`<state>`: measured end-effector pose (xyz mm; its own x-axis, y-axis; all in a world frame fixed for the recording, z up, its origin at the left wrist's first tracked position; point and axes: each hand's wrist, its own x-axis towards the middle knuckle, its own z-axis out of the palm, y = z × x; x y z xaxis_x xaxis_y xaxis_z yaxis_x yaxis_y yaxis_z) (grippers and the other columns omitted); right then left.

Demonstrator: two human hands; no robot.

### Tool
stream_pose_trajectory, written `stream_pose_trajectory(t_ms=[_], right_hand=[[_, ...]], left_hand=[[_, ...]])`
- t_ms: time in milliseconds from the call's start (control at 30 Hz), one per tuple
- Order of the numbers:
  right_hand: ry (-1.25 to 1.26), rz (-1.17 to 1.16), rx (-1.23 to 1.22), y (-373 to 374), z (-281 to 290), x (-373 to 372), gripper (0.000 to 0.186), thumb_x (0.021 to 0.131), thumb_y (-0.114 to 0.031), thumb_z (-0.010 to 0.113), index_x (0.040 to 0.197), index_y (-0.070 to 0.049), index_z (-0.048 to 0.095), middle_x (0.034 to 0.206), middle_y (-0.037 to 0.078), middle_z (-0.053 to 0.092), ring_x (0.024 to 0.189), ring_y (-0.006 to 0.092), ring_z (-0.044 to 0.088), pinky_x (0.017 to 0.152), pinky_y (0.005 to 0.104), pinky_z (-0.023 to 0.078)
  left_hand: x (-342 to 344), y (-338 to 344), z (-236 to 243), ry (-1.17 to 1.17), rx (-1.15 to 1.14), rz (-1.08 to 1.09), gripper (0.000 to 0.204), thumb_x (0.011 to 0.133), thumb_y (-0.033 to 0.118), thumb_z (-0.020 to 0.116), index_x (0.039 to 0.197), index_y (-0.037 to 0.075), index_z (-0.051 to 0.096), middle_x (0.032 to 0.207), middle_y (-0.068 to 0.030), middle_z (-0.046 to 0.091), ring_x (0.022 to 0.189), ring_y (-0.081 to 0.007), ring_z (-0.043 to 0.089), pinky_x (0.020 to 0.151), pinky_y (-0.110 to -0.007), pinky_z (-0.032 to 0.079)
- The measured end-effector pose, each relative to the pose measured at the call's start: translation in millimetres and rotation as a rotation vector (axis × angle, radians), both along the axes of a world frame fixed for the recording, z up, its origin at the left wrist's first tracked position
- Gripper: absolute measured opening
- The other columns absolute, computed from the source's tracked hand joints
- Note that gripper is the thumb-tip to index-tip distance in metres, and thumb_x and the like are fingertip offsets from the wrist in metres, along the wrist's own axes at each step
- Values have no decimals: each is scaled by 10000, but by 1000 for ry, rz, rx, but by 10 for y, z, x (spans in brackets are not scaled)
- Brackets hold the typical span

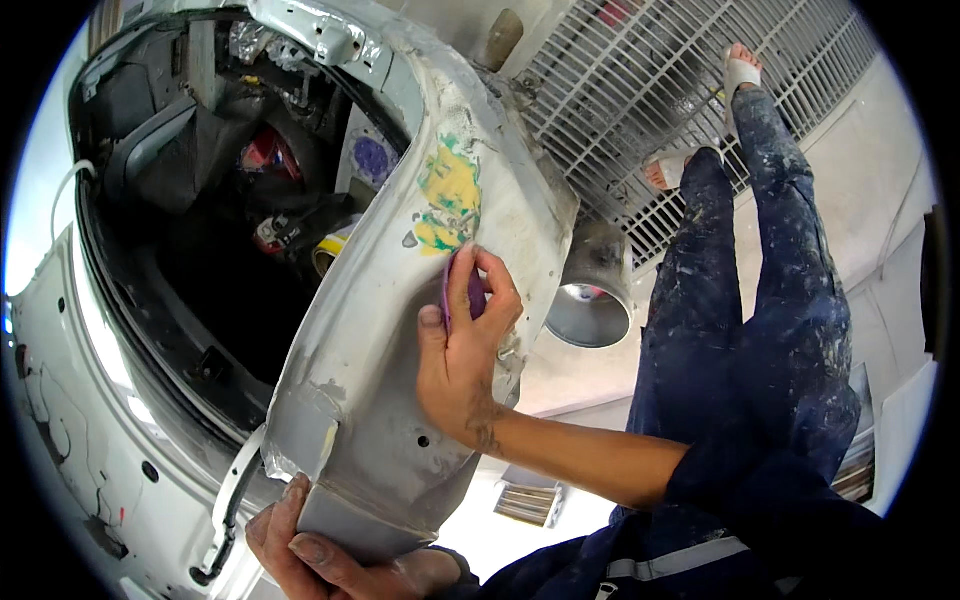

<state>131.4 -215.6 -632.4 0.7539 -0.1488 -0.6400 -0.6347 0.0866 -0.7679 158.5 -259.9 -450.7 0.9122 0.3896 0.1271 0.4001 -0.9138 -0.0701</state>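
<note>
My right hand [465,345] pinches a purple sanding disc [477,296] between thumb and fingers. It presses the disc against a pale car body panel [385,330], with the fingertips just below a patch of yellow and green filler [448,195]. Bare grey areas and a small dark hole show on the panel's near part. At the lower left, my left hand [335,565] wraps round the panel's near end, fingers and thumb resting on its grey edge. Part of that hand is cut off by the lower edge of the view.
Left of the panel opens the car's dark compartment [230,290], holding a purple disc [372,160] and a yellow roll [328,252]. A metal cylinder [592,300] stands to the right. Beyond it lie a floor grate [690,90] and my legs [745,260] in paint-spattered trousers.
</note>
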Motion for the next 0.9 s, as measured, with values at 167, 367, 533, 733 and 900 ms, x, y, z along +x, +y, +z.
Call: stream_pose_trajectory(t_ms=[167,367,533,733,900], right_hand=[[76,-61,-1,-23,113,85,570,1022,-158,471,1511,94,321,1466,236,305,1306,361,314,1125,442,254],[122,-86,20,-3,188,-13,578,1019,-162,477,1522,75,320,1482,231,292,1335,370,300,1140,453,241],[136,-53,64,46,337,-100,560,1028,-181,474,1515,66,349,1473,228,301,1318,354,306,1121,432,271],[208,-138,15,-53,253,183,540,1029,-186,472,1503,57,382,1443,220,322,1292,338,316,1100,434,286],[208,-93,50,-29,299,167,529,1044,-198,449,1501,60,383,1454,234,314,1303,348,330,1120,441,268]], left_hand=[[64,-138,16,22,-21,54,391,1019,254,529,1098,-93,692,1015,-191,680,940,-267,624,857,-385,482],[52,-155,62,93,-41,-15,382,999,214,526,1130,-108,683,1045,-220,686,940,-286,638,858,-389,499],[65,-132,92,104,-38,-53,388,989,222,549,1132,-114,681,1058,-224,689,960,-297,643,884,-392,500],[28,-178,116,68,-62,14,373,989,217,554,1129,-102,686,1083,-221,690,968,-299,645,907,-400,501],[-1,-110,103,61,-56,-53,360,977,212,565,1109,-97,695,1066,-216,694,971,-298,645,913,-396,495]])
